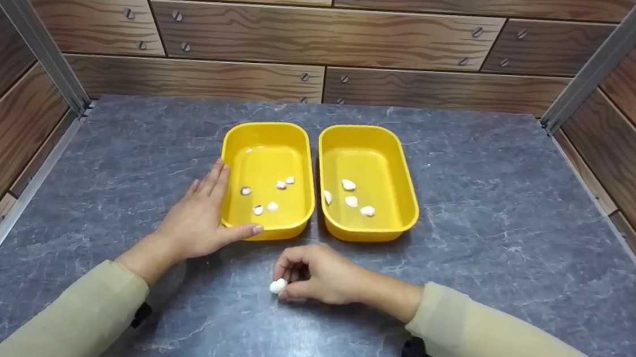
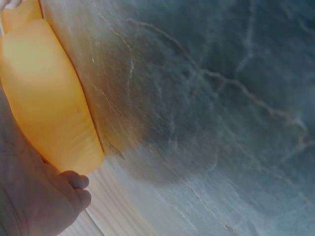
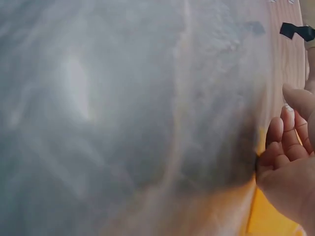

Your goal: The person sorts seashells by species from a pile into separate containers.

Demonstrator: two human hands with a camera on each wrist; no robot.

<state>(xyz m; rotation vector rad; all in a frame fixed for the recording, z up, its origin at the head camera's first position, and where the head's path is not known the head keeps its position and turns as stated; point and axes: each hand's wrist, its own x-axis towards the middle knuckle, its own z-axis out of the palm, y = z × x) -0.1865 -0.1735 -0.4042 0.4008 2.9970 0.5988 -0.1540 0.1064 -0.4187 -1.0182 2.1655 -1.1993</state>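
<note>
My right hand (image 1: 324, 275) pinches a small white shell (image 1: 277, 286) between thumb and fingertips, low over the table in front of the trays. Against the left side of the left yellow tray (image 1: 309, 200) lies my left hand (image 1: 195, 220), fingers straight along the wall and thumb across the near rim. Several small whitish shells (image 1: 273, 206), some with dark marks, lie in that tray. The right yellow tray (image 1: 413, 211) holds several white shells (image 1: 348, 185). In the right wrist view the fingers (image 3: 293, 150) curl toward the thumb.
The two trays stand side by side with a narrow gap on a grey marbled table (image 1: 490, 232). Wood-patterned panels (image 1: 329, 37) enclose the back and both sides, with metal posts (image 1: 605, 65) at the rear corners.
</note>
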